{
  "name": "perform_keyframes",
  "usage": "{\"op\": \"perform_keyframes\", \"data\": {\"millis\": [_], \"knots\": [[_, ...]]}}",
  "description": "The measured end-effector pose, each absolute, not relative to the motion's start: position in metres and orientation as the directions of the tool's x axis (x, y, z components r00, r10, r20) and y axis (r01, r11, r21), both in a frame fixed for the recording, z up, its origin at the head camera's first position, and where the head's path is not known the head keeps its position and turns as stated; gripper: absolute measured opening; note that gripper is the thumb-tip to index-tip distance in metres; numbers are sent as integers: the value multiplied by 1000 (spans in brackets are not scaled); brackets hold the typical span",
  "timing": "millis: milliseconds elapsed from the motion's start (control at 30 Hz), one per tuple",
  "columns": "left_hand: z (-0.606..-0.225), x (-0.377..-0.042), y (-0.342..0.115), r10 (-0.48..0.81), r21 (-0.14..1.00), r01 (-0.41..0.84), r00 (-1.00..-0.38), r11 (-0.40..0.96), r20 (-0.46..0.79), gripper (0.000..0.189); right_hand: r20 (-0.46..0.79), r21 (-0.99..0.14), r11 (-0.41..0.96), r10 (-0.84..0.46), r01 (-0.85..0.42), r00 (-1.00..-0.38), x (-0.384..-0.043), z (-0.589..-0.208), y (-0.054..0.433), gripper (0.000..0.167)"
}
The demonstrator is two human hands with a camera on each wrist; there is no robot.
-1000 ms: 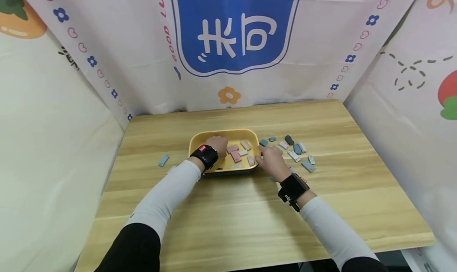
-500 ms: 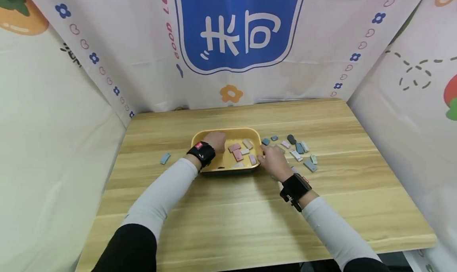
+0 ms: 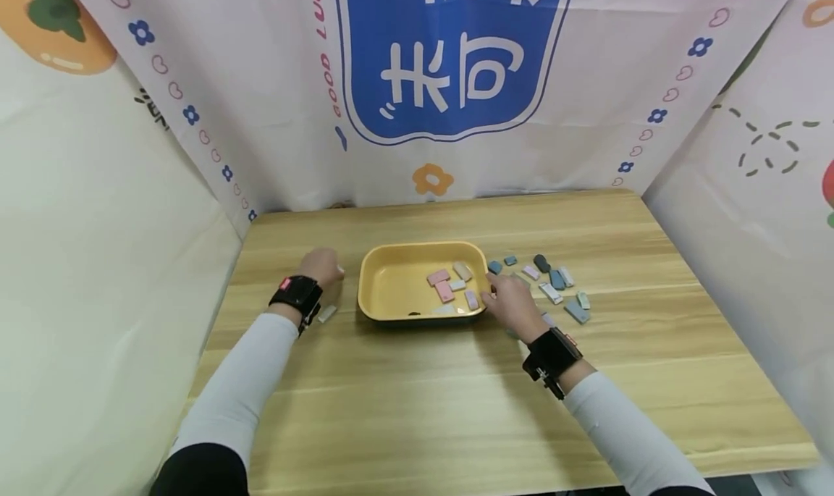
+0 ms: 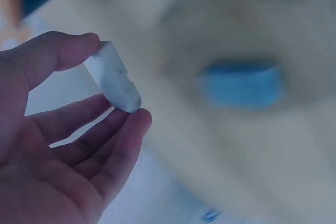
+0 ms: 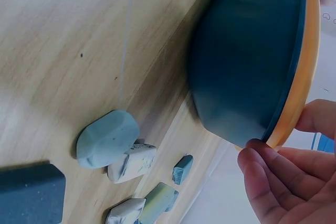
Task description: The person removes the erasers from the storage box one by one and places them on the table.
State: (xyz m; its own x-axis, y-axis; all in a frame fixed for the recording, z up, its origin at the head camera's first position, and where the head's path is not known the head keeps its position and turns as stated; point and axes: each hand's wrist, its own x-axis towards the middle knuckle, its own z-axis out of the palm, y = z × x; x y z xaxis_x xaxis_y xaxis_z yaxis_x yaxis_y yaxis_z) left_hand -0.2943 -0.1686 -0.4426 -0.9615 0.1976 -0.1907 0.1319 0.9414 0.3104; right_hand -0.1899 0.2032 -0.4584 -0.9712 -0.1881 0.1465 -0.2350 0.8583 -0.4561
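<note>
My left hand (image 3: 319,266) is over the table left of the tray, pinching a worn white eraser (image 4: 114,76) between thumb and fingertips. Under it in the left wrist view lies a blue eraser (image 4: 242,85), blurred; the hand hides it in the head view. A white eraser (image 3: 327,313) rests on the table just below the hand. My right hand (image 3: 515,306) pinches the right rim of the tray (image 3: 394,247), yellow inside and dark outside. Pink erasers (image 3: 444,291), a beige one (image 3: 462,271) and several pale ones lie in the tray's right half.
Right of the tray, several erasers are scattered: a grey-blue one (image 3: 576,310), a white one (image 3: 551,293), a dark oval one (image 3: 541,263) and others, some partly behind my right hand. Printed cloth (image 3: 560,166) hangs behind the wooden table (image 3: 404,409) and along both sides.
My left hand has left the tray and moved left over the table, with the white eraser now visible in its fingers. The right hand stays on the tray's rim. The head view has shifted slightly.
</note>
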Motion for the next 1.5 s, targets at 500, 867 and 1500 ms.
{"op": "perform_keyframes", "data": {"millis": [500, 867, 1500], "knots": [[-402, -317, -90, 367, 226, 336, -924, 914, -109, 39, 141, -458, 867, -147, -196, -979, -193, -453, 215, 42], [-436, -306, 30, 650, 162, 636, -691, 754, -317, 34, 145, -450, 870, -151, -201, -978, -195, -464, 208, 41], [-464, -319, 6, 666, 81, 666, -718, 742, -200, 12, 199, -462, 858, -148, -225, -969, -197, -461, 195, 31]]}}
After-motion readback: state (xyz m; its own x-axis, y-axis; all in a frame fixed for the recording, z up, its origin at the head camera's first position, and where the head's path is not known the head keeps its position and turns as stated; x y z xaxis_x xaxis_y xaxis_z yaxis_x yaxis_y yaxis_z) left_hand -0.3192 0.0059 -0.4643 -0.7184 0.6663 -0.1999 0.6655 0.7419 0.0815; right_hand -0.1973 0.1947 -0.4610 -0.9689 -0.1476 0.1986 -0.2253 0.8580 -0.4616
